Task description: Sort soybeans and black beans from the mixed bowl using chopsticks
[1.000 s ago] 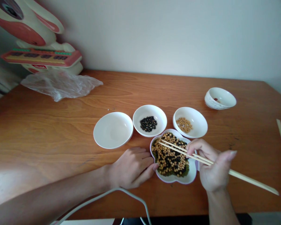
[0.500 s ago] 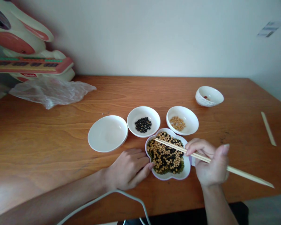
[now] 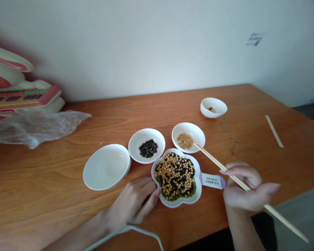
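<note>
Chopsticks (image 3: 214, 159) are gripped in my right hand (image 3: 247, 188), their tips together at the near rim of a white bowl of yellow soybeans (image 3: 196, 134). Whether a bean is between the tips is too small to tell. My left hand (image 3: 136, 200) has its thumb and fingers on the left edge of a flower-shaped dish (image 3: 198, 195), which holds mixed yellow, black and green beans (image 3: 175, 176). The dish's handle (image 3: 211, 180) carries a printed label and points toward my right hand. Left of the soybeans stands a white bowl with black beans (image 3: 148, 149).
A white bowl (image 3: 107, 167) with nothing visible in it is at the left. Farther back is a small bowl (image 3: 214, 108) with a few reddish bits. A pale stick (image 3: 274, 131) lies at right. A plastic bag (image 3: 39, 127) and a toy keyboard (image 3: 23, 99) stand at left. A cable (image 3: 131, 228) crosses my left wrist.
My right hand has moved the chopstick tips from over the mixed beans to the soybean bowl, uncovering the dish's handle. The view has turned right. My left hand stays at the dish.
</note>
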`<state>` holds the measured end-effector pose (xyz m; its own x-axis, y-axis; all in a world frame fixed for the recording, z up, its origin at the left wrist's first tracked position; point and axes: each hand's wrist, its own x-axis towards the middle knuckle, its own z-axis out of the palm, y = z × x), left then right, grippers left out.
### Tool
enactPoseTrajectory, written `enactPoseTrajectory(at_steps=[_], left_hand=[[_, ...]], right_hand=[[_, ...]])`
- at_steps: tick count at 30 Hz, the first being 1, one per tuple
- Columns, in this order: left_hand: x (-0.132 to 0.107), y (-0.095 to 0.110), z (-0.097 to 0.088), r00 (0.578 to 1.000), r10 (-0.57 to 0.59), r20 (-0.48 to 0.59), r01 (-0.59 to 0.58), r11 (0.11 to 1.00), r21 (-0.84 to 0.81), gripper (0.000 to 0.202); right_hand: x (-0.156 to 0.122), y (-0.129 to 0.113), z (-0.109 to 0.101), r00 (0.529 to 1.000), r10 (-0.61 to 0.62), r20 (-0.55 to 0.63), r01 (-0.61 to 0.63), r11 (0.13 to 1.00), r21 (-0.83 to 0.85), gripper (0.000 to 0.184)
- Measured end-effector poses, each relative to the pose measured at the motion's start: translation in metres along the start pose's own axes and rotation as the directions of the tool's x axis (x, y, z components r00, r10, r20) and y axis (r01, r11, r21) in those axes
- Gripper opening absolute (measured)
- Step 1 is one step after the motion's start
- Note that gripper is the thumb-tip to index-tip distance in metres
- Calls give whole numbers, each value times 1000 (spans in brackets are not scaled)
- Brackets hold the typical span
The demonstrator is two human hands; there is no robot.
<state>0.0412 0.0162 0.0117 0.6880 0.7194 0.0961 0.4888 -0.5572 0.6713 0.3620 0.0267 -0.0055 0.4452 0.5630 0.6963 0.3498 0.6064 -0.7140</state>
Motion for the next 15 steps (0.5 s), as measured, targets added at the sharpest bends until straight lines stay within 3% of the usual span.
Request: enactPoseTrajectory(at_steps=[6, 15], left_hand=[[0, 2, -4, 999, -3, 41, 3, 1000, 2, 28], [-1, 1, -3, 998, -3, 57, 3, 1000, 12, 27]], right_hand=[[-5, -6, 4, 983, 178, 42, -178, 984, -1, 72], [-26, -23, -3, 996, 72, 59, -77, 993, 93, 62]])
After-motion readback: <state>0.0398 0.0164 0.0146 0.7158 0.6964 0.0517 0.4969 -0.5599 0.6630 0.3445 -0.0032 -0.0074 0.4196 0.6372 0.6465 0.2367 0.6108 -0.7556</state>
